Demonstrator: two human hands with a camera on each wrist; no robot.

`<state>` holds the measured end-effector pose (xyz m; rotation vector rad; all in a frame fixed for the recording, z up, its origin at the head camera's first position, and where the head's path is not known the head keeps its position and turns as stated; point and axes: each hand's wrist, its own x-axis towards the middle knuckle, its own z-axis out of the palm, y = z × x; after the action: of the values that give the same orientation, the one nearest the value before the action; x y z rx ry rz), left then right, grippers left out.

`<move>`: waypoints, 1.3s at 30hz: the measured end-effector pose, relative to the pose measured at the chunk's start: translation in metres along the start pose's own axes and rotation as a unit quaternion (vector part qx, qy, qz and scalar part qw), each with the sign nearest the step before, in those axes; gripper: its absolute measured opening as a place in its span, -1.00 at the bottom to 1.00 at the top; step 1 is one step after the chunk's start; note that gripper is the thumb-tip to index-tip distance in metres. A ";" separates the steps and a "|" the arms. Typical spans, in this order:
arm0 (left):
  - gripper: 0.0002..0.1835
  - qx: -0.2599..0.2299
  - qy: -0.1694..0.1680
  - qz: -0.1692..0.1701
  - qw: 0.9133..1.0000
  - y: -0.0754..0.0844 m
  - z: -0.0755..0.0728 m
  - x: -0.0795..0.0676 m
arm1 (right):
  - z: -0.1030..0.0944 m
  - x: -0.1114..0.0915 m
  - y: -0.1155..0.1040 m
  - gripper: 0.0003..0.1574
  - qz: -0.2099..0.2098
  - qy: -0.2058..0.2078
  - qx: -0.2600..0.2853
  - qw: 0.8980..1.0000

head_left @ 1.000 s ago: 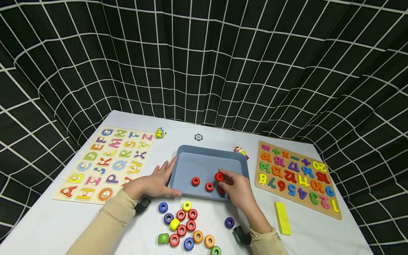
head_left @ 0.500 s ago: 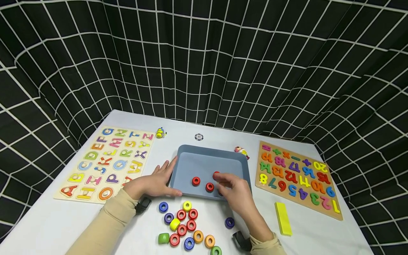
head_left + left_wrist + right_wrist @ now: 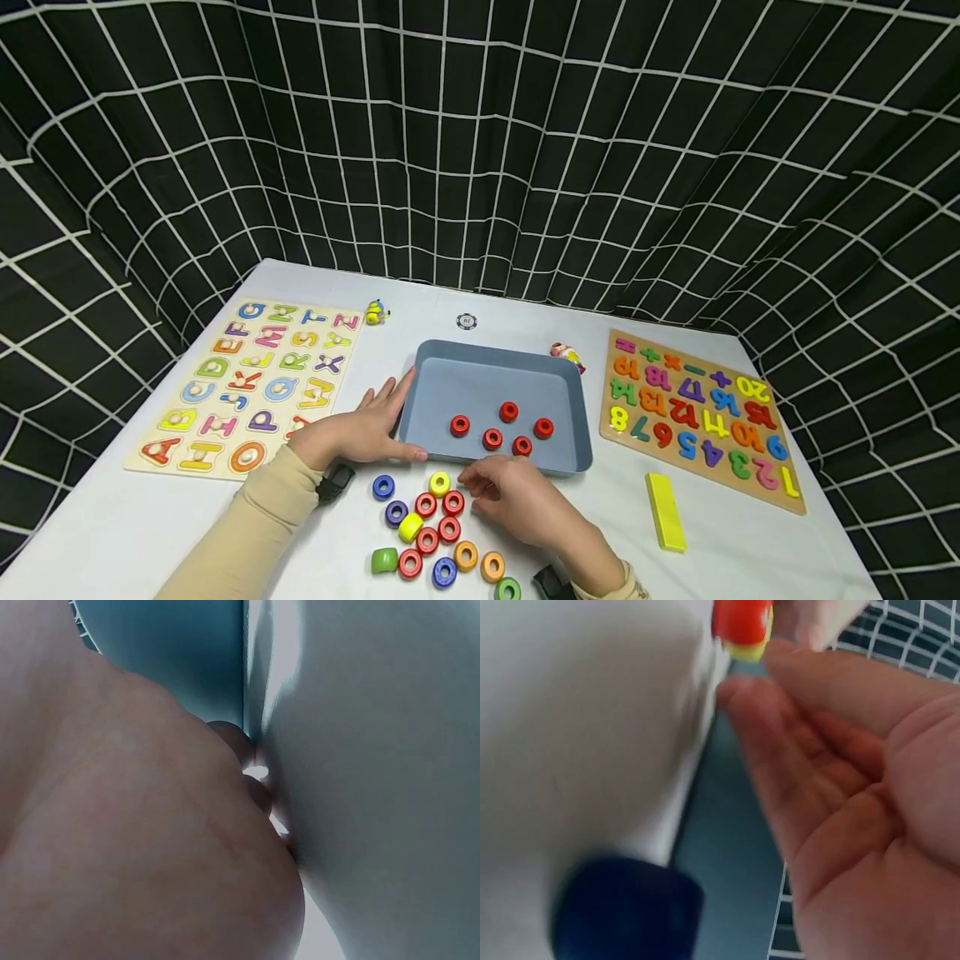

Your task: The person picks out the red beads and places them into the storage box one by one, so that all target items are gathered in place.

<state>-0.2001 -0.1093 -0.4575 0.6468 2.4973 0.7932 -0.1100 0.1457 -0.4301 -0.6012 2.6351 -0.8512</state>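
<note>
For a clean pick-up, the right hand (image 3: 517, 500) – loosely curled, holding nothing – should pinch the nearest red bead (image 3: 453, 512), lower centre, by its sides, sparing the yellow bead (image 3: 439, 494). The left hand (image 3: 367, 432), fingers spread, touches the blue-grey tray (image 3: 480, 383). White tabletop (image 3: 750, 558) below; black grid-patterned curtain (image 3: 480, 158) across the upper frame.

Head view bright, crisp — left-wrist view dim, glare on tabletop (image 3: 375, 787) — right-wrist dark-blue bead (image 3: 626, 911) blurred.

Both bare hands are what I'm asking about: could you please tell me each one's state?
Left hand: open, touching the blue-grey rectangular tray.
Right hand: open, holding nothing, near a glossy red ring-shaped bead.
</note>
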 end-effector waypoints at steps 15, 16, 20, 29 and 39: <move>0.39 0.003 -0.001 0.002 1.000 0.001 -0.001 -0.001 | 0.013 0.002 0.002 -0.69 -0.043 -0.028 -0.006 0.999; 0.39 0.003 -0.001 0.002 1.000 0.001 -0.001 -0.001 | 0.012 0.001 0.003 -0.69 -0.044 -0.027 0.023 0.998; 0.39 0.005 -0.001 -0.002 1.000 0.000 -0.001 -0.001 | 0.008 -0.001 0.005 -0.61 -0.013 0.001 0.181 0.983; 0.39 0.001 -0.003 0.000 1.000 0.001 -0.001 -0.001 | -0.018 0.001 0.032 -0.50 0.128 0.225 0.235 0.937; 0.39 0.002 -0.003 0.002 1.000 0.002 -0.002 -0.002 | -0.025 0.005 0.052 -0.29 0.150 0.288 0.080 0.942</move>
<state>-0.1992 -0.1096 -0.4542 0.6540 2.4943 0.7876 -0.1396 0.1937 -0.4437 0.1247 2.9961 -1.2764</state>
